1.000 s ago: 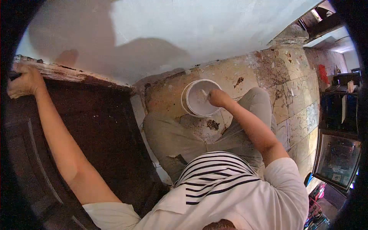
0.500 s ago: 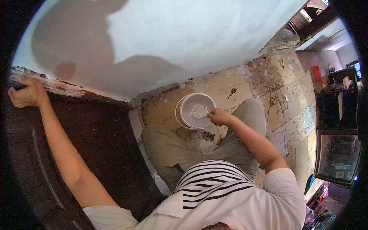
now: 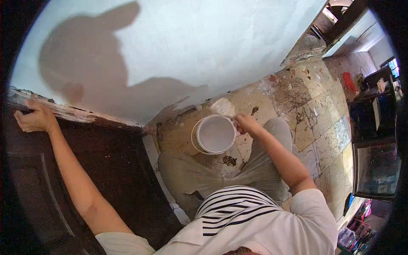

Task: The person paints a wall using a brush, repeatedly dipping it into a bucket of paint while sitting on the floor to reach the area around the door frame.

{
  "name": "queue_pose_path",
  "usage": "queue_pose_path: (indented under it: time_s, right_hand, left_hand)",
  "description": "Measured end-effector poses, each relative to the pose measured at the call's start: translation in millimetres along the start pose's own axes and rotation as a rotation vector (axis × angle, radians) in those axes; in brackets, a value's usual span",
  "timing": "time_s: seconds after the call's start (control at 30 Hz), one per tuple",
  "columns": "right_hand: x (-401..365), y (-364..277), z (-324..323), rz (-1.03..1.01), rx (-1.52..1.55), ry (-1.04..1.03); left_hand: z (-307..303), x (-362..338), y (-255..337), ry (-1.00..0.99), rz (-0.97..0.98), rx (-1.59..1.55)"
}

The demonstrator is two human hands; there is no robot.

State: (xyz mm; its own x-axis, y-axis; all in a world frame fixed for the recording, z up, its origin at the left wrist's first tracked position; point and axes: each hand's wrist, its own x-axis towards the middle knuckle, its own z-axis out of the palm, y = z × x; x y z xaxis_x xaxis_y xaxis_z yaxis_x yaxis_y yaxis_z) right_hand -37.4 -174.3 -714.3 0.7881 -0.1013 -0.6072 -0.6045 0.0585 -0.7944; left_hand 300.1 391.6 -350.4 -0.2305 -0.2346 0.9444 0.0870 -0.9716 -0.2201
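My right hand (image 3: pixel 245 123) is closed round the handle of a wide paintbrush (image 3: pixel 222 107). The pale bristle end is above the far rim of a white bucket (image 3: pixel 216 134), outside its opening. Whitish paint fills part of the bucket, which stands on the floor between my legs with its wire handle hanging to the left. At the far left, my left hand (image 3: pixel 38 117) rests on the worn, peeling edge of a wooden frame (image 3: pixel 76 114), its fingers curled around the edge.
A pale painted wall (image 3: pixel 182 38) rises ahead, with a shadow on it. The dark wooden door (image 3: pixel 106 170) lies to the left. Stained floor tiles (image 3: pixel 306 106) stretch to the right, towards a glass-fronted cabinet (image 3: pixel 376 168) and assorted items.
The brush has come up out of the bucket and moved towards the wall, still in my right hand. My left hand stays on the frame. The view has shifted slightly.
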Motion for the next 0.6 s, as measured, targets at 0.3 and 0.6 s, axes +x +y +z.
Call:
queue_pose_path:
  time_s: [0.3, 0.6]
  right_hand:
    - [123, -12, -17, -0.026, 0.292, 0.164]
    - [51, -118, -46, -0.2, 0.21, 0.224]
  left_hand:
    - [-35, 22, 50, 0.032, -0.018, -0.097]
    - [-33, 19, 48, 0.004, -0.069, -0.106]
